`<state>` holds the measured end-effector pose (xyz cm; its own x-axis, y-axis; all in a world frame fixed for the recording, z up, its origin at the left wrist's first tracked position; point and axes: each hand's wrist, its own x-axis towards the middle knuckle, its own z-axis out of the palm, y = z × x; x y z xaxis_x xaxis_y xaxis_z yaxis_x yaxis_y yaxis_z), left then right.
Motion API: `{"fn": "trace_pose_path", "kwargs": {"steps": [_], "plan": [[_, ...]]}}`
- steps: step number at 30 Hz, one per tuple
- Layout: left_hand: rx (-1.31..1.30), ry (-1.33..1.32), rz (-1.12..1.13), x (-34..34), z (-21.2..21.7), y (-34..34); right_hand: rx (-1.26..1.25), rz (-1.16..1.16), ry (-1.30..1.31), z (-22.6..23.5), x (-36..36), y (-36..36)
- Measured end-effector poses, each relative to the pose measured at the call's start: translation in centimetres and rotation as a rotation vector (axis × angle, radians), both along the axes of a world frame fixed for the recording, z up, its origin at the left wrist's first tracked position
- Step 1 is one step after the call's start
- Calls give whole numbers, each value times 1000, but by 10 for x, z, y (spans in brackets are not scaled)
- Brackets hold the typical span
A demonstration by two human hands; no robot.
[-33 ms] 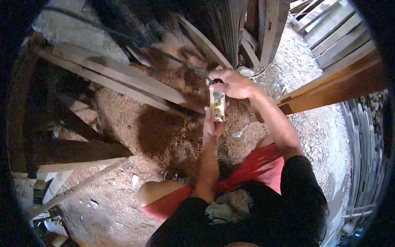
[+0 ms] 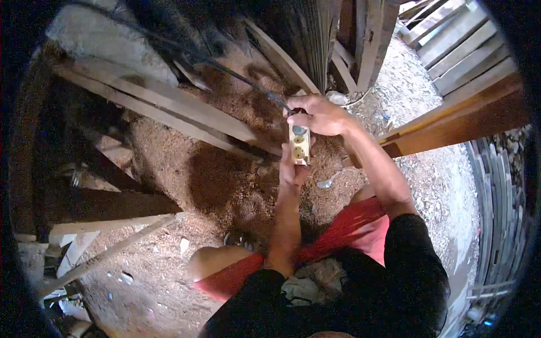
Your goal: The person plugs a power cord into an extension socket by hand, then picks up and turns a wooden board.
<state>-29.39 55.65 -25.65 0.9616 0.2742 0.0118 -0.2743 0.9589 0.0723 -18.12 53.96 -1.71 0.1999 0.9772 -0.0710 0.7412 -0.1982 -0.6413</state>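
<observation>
A cream power strip (image 2: 299, 149) with round sockets is held out in front of me, its long side pointing away. My left hand (image 2: 293, 170) is closed around its near end, thumb along the left edge. At the far end my right hand (image 2: 320, 115) grips, thumb and forefinger pinched beside the dark cable (image 2: 242, 80), which runs off to the upper left. A grey-blue round piece (image 2: 299, 130) fills the socket closest to my right hand. The fingers beneath the strip are hidden, so whether the right fingertips press on the cable or the strip's end I cannot tell.
Wooden beams (image 2: 163, 107) lie at the left over sawdust (image 2: 169, 152). Upright boards (image 2: 369, 45) lean at the back. A thick brown plank (image 2: 456, 121) juts in from the right, near stacked slats (image 2: 496, 203). A narrow stick (image 2: 112, 253) slants at the lower left.
</observation>
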Motion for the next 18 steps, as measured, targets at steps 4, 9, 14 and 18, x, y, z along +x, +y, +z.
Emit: {"fn": "trace_pose_path", "kwargs": {"steps": [4, 9, 14, 18], "plan": [[-113, 6, -10, 1, 35, 14, -74, -69, 29, -6, 1, 2], [-169, -81, -165, -19, 53, 41, -8, -48, 37, 0, -3, 9], [-129, -50, -232, -28, 66, 51, -35, 33, 214, -14, 8, 13], [-138, 64, -215, -33, 54, 59, -44, 91, 200, -21, 9, 18]]}}
